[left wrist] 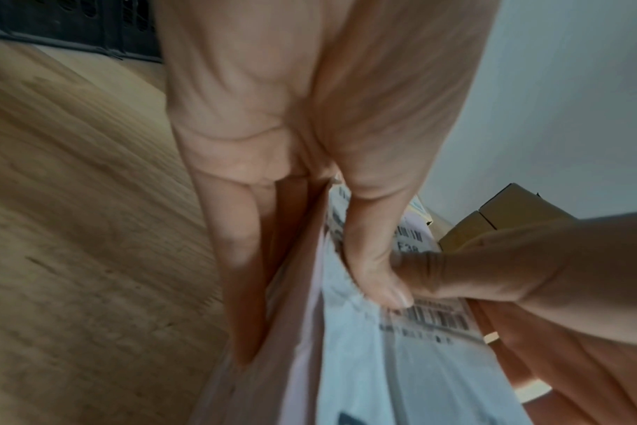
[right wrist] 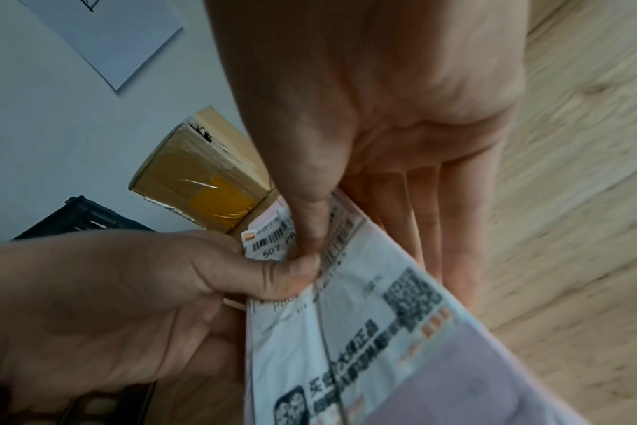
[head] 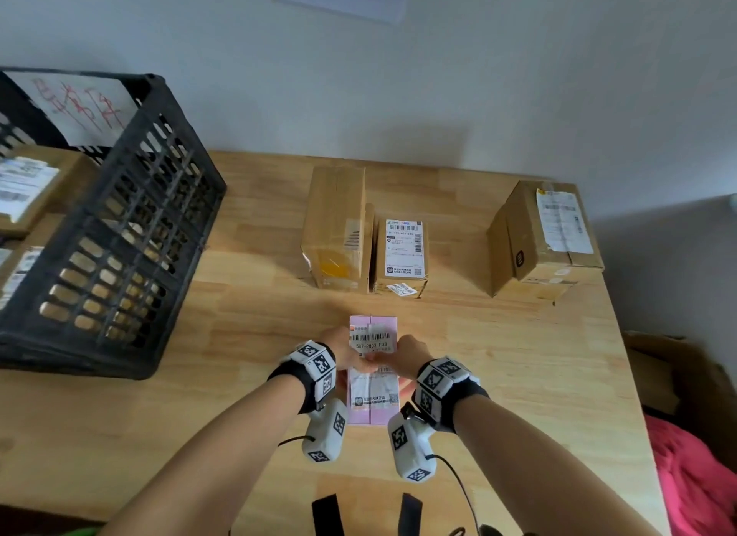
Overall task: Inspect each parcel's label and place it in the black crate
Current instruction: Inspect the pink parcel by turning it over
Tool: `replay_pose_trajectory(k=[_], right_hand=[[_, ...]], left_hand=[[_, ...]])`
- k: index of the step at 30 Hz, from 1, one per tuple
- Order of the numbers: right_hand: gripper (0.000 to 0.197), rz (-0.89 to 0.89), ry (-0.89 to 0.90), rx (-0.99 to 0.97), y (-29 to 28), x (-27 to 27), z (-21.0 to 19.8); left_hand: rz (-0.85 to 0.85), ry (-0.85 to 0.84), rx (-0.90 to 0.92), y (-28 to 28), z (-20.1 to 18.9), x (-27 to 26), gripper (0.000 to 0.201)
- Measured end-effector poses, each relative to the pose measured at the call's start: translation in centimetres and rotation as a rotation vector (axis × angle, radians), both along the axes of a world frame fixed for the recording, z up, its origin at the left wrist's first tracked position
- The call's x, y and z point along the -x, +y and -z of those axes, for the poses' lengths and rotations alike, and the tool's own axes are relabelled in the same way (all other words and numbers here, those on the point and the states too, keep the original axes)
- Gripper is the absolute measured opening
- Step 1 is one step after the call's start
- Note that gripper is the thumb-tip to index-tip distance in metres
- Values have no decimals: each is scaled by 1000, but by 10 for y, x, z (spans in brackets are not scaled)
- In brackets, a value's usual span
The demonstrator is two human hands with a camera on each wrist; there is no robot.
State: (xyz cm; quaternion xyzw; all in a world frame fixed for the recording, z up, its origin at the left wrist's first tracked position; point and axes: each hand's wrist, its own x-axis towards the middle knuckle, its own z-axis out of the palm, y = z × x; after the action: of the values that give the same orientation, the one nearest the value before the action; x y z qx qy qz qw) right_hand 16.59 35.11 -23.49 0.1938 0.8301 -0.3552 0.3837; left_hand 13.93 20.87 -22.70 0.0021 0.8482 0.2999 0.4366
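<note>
A flat pink parcel [head: 372,322] with a white barcode label [head: 373,341] is held over the wooden table [head: 518,376], label up. My left hand [head: 342,347] pinches its left side, with the thumb [left wrist: 373,258] on the label and the fingers [left wrist: 244,258] underneath. My right hand [head: 411,356] pinches the right side the same way, thumb [right wrist: 310,224] on top and fingers [right wrist: 437,218] below. The thumb tips meet at the label's middle. The black crate [head: 119,236] stands at the left with labelled cardboard parcels [head: 32,184] inside.
Three cardboard parcels stand at the table's back: a tall one [head: 339,228], a labelled one [head: 402,252] beside it, and a larger one [head: 546,236] at the right corner. A red cloth [head: 694,475] and brown cardboard [head: 670,376] lie beyond the right edge.
</note>
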Motion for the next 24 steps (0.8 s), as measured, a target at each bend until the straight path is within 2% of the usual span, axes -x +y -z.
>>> replay_pose_trajectory(k=[7, 13, 14, 17, 20, 21, 24], right_hand=[[54, -21, -23, 36, 1, 2, -3], [56, 28, -70, 119, 4, -8, -24], [56, 36, -73, 118, 4, -7, -25], [59, 101, -29, 113, 1, 1, -26], [60, 112, 7, 85, -2, 7, -21], [59, 90, 7, 62, -3, 8, -20], [54, 62, 8, 29, -6, 9, -11]], left_hand=[[25, 48, 6, 0, -6, -7, 37], [-165, -60, -125, -14, -8, -21, 26], [-170, -96, -125, -17, -7, -22, 28], [-183, -183, -110, -24, -5, -26, 75], [-179, -234, -84, -27, 2, -33, 101], [-187, -232, -94, -27, 2, -35, 102], [-82, -112, -7, -25, 5, -35, 78]])
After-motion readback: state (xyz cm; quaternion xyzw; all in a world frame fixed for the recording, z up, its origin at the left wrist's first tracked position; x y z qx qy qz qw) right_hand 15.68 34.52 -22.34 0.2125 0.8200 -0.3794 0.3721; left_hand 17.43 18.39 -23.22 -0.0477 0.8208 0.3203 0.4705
